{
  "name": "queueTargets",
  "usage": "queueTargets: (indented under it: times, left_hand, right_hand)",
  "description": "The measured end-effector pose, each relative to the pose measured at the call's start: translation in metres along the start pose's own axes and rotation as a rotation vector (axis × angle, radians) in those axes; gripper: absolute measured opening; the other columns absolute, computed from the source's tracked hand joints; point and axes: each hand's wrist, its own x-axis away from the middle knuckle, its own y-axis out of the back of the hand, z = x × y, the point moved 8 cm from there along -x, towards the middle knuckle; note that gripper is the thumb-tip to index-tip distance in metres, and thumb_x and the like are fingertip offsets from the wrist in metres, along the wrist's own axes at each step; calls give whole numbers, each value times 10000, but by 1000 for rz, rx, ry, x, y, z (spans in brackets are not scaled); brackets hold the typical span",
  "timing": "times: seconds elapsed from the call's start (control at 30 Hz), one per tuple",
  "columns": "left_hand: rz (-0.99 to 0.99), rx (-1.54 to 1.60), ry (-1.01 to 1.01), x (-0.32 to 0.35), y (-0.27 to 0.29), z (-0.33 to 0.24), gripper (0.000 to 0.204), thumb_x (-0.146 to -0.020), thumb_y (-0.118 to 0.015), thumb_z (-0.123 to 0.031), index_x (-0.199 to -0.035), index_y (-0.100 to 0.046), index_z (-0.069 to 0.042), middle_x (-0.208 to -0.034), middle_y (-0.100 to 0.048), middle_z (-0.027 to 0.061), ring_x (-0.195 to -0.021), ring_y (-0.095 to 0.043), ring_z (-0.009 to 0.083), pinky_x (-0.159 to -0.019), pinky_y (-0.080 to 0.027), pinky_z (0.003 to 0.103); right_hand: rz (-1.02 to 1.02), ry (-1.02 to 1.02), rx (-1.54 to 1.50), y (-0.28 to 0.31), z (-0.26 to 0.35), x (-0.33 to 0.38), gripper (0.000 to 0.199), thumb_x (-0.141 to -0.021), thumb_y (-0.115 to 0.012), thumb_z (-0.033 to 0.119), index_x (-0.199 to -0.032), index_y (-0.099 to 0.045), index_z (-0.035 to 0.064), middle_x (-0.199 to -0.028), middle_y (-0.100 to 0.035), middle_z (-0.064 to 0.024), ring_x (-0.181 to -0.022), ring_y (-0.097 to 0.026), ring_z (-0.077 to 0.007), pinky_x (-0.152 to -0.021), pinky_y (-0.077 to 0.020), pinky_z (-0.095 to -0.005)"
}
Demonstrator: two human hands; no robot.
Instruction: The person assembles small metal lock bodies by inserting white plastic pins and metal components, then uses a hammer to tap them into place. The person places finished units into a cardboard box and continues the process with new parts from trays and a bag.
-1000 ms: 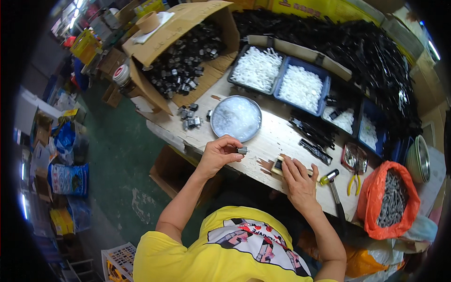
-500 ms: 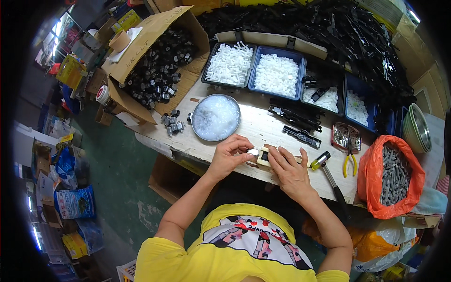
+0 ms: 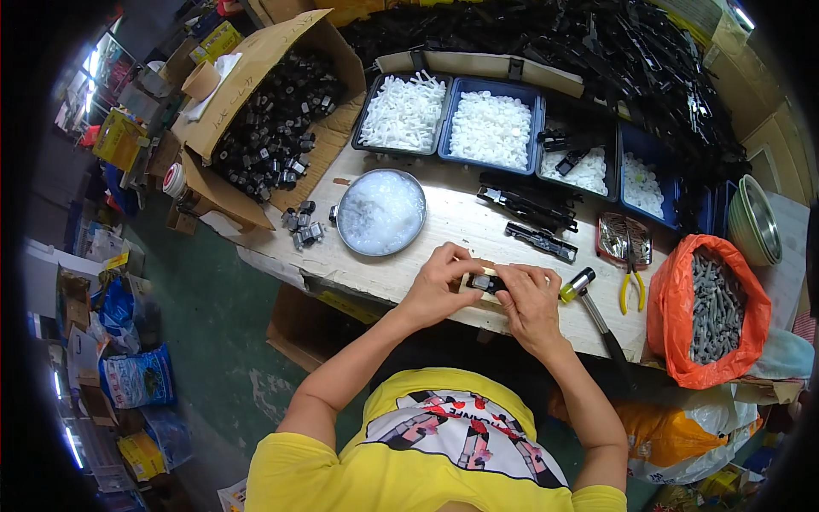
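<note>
At the front edge of the bench, my left hand [image 3: 437,288] pinches a small silver-and-black block [image 3: 483,282]. The block sits against a dark part in a cream-coloured wooden fixture [image 3: 466,281]. From the other side my right hand [image 3: 531,305] bends its fingers over the dark part and fixture, hiding most of both. A hammer [image 3: 593,305] with a yellow-and-black head lies just right of that hand. Behind my hands is a round metal dish [image 3: 381,247] of translucent whitish material. Long black assemblies [image 3: 541,242] lie beyond my right hand.
A cardboard box [image 3: 235,81] of small black-and-metal blocks stands at back left, several loose blocks [image 3: 303,226] beside it. Blue trays [image 3: 489,167] hold white plastic pieces. Yellow-handled pliers [image 3: 632,290], a red bag [image 3: 670,341] of grey parts and stacked bowls [image 3: 751,220] occupy the right.
My left hand has moved right, bringing the small silver block onto the dark part in the fixture. My right fingers have drawn in closer around it. The view has shifted slightly.
</note>
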Motion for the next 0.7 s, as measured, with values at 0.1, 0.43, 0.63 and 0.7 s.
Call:
queueTargets:
  times: [0.1, 0.43, 0.63, 0.7]
  left_hand:
    - [-21, 335, 246, 3, -5, 31, 126, -732, -653, 20, -853, -640, -16, -870, -471, -3, -669, -462, 42, -545, -393, 172]
    - [-21, 432, 288, 4, -7, 41, 86, -718, -638, 44, -781, -640, -14, -803, -464, -18, -644, -410, 26, -579, -367, 165]
    - [167, -6, 84, -35, 1, 23, 142, -702, -673, -54, -839, -639, -36, -759, -530, 34, -602, -508, 108, -534, -437, 261]
    - [102, -166, -13, -64, 13, 14, 139, -696, -675, -56, -827, -636, -30, -737, -547, 43, -600, -518, 114, -531, -432, 255]
  right_hand:
    - [-45, 16, 13, 2, 2, -1, 292, -818, -560, 158, -1089, -537, 54, -995, -595, -73, -976, -507, -219, -856, -294, -401]
    - [-298, -142, 286, 39, -40, 29, 241, -776, -558, 48, -1016, -560, 30, -967, -570, -92, -919, -490, -268, -845, -311, -398]
    - [-205, -170, 328, 43, -58, 36, 279, -680, -587, 3, -955, -572, 44, -1013, -561, -66, -956, -484, -262, -862, -313, -404]
    - [-190, -177, 321, 48, -63, 38, 270, -677, -588, -2, -943, -577, 46, -1005, -563, -64, -953, -485, -260, -862, -314, -401]
